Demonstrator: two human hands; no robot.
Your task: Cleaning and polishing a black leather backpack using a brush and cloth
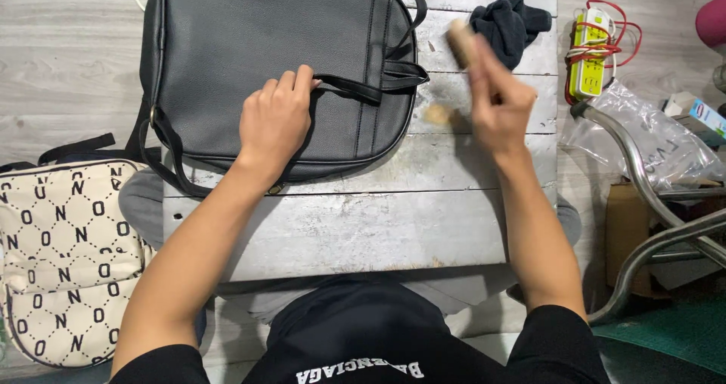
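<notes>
One brush (pixel 460 42) angled up-left, beside backpack (pixel 280 66)

A backpack (pixel 265 59) lies flat on the far left part of a small table (pixel 363 217). The left hand (pixel 276 119) rests on the backpack's near part, fingers at a strap. The right hand (pixel 495 100) is above the table just right of the backpack, holding a brush (pixel 460 42). Behind that hand a cloth (pixel 510 22) lies at the table's far right corner. A power strip (pixel 591 51) lies right of the table, a plastic bag (pixel 650 134) nearer than it. A second bag (pixel 64 259) sits left of the table, beside the person's knee.
</notes>
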